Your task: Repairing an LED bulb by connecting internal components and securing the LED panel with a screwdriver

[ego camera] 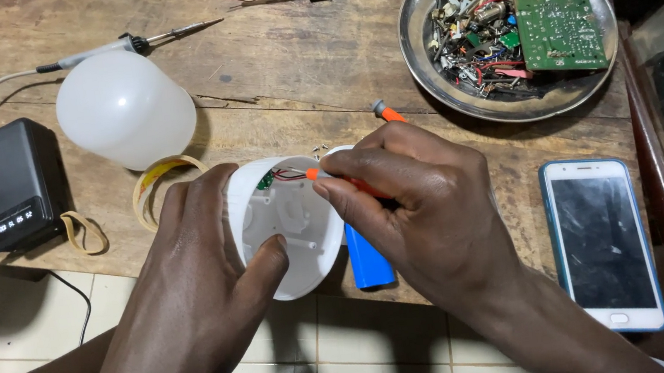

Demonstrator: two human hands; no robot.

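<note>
Lower centre of frame: left hand (pixel 191 269) cups white lamp housing (pixel 282 225), thumb pressed inside rim. Right hand (pixel 417 202) pinches orange screwdriver (pixel 348 180), tip among red wires by green board. Judged step: working housing internals; next move calls for steady tip placement, firm hold on housing

Screwdriver (pixel 352 182) shaft mostly hidden by right hand (pixel 417 202).

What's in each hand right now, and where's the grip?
Left hand grips the white lamp housing by its rim, thumb inside. Right hand holds an orange-handled screwdriver along its shaft, tip in the housing.
</note>
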